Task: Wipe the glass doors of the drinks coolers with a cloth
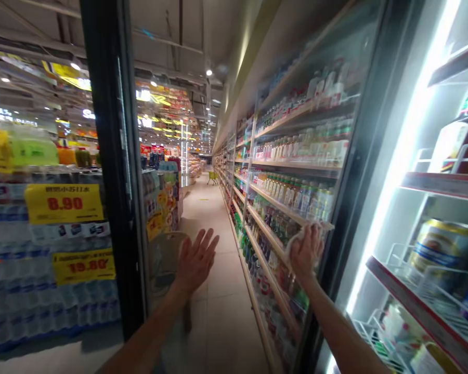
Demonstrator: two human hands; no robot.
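Observation:
A black-framed glass door (361, 156) of a drinks cooler stands in front of me, and I look through its pane at the aisle. My left hand (197, 259) is raised at the middle with its fingers stretched out, palm towards the glass. Whether it touches the pane I cannot tell. Further right, my right hand (306, 252) presses a crumpled white cloth (295, 240) against the glass near the right side of the frame. Part of the cloth is hidden under the fingers.
Lit cooler shelves (440, 184) with cans and bottles are close on my right. Beyond the glass, bottle-filled shelves (296, 169) line the aisle. Stacked water packs (50, 275) with a yellow price sign (64, 203) stand at left. A green cart (212, 177) is far down the aisle floor (206, 213).

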